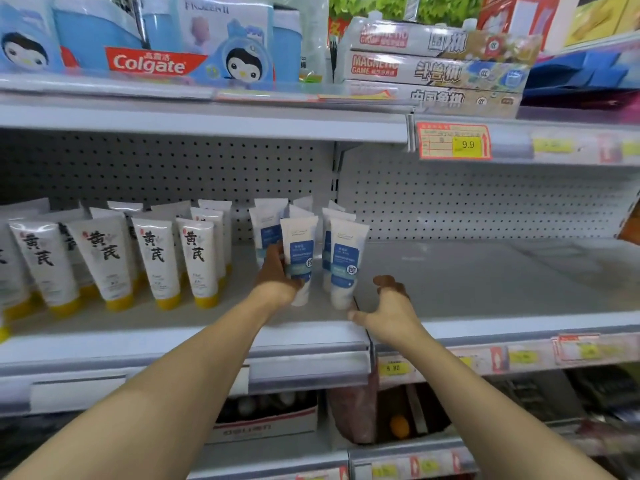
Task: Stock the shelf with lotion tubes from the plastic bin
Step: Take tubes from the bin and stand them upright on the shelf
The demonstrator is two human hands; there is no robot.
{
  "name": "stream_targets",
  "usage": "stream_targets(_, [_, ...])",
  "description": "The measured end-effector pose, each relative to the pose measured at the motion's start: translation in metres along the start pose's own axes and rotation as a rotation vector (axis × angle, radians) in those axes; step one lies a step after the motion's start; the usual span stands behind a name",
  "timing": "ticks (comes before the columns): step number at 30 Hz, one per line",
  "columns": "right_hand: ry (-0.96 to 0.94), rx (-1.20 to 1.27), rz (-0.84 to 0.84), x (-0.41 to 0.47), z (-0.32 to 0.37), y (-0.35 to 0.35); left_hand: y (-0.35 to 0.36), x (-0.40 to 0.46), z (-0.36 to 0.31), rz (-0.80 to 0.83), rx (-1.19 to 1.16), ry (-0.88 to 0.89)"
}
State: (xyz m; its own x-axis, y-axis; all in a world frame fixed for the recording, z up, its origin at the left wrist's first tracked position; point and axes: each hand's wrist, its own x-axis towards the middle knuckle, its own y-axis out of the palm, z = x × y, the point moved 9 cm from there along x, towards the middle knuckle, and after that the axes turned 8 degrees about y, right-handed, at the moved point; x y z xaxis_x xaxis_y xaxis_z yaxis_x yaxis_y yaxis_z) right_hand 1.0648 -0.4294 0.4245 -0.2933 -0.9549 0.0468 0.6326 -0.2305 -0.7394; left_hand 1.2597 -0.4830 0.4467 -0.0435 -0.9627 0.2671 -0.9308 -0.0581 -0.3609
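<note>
Left hand (277, 275): fingers wrapped round the front-left blue-label tube (298, 258), which stands cap-down on the shelf (485, 278).
Right hand (388, 311): fingers spread and relaxed, holding nothing, just beside the front-right blue-label tube (344, 263).
Blue-label tubes: two in front, at least four more behind; exact count unclear.
Yellow-capped tubes (157, 261): five in the front row left of them, more behind.
Plastic bin: out of view.

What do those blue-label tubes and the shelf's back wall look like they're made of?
Blue-label tubes: likely soft plastic with a smooth, slightly glossy white skin and flat crimped tops. Back wall: probably painted sheet metal, matte pale grey, punched with regular rows of small holes.
</note>
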Motion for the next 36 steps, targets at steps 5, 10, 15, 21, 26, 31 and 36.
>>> stream_targets(5, [0.000,-0.042,-0.026,-0.021,0.008,-0.003,-0.022,-0.024,0.001,0.023,0.090,-0.034])
stream_targets(10, [-0.028,-0.108,-0.035,-0.059,0.027,0.000,-0.064,-0.059,0.005,0.035,0.190,-0.019])
stream_targets(15, [-0.086,-0.151,-0.034,-0.109,0.060,0.023,-0.124,-0.100,0.015,0.029,0.229,-0.005])
stream_targets(21, [-0.176,-0.225,0.069,-0.179,0.109,0.081,-0.221,-0.162,0.042,-0.022,0.369,-0.035])
stream_targets(26, [-0.247,-0.331,0.245,-0.239,0.149,0.155,-0.309,-0.224,0.081,-0.126,0.422,-0.145])
stream_targets(31, [-0.344,-0.443,0.402,-0.300,0.186,0.235,-0.390,-0.301,0.117,-0.225,0.517,-0.250])
stream_targets(36, [-0.420,-0.533,0.538,-0.358,0.217,0.310,-0.459,-0.381,0.170,-0.270,0.593,-0.383])
